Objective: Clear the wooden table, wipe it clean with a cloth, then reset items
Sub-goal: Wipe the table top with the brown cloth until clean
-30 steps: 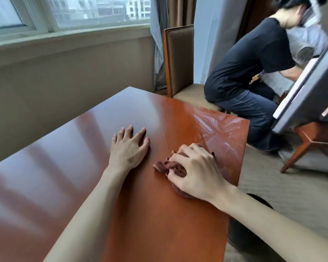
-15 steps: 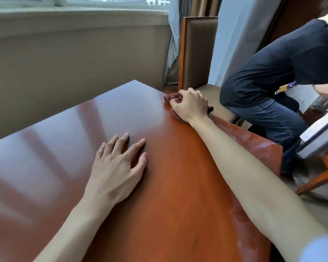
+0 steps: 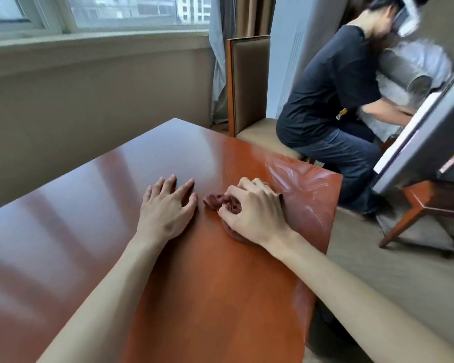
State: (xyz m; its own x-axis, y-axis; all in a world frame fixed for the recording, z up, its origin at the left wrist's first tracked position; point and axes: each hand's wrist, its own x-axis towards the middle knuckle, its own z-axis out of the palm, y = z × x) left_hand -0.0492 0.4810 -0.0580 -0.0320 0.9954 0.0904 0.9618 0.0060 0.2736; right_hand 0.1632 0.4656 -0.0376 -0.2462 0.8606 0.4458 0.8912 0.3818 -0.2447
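The glossy reddish wooden table [image 3: 84, 210] fills the lower left of the head view, with nothing on it but my hands and a cloth. My right hand [image 3: 254, 213] is closed on a bunched dark red-brown cloth [image 3: 220, 201] and presses it onto the tabletop near the right edge. My left hand [image 3: 168, 208] lies flat on the wood just left of the cloth, fingers spread, holding nothing. Wet streaks shine on the far right corner of the table.
A padded wooden chair [image 3: 249, 100] stands beyond the table's far end. A person in a dark shirt [image 3: 330, 100] crouches to the right of it. A wooden stand holding a grey slab [image 3: 430, 142] is at the right, on carpet. A window wall runs along the left.
My right hand has pulled the cloth back from the table's far edge to the middle right, close to my left hand. The left hand has stayed flat in place.
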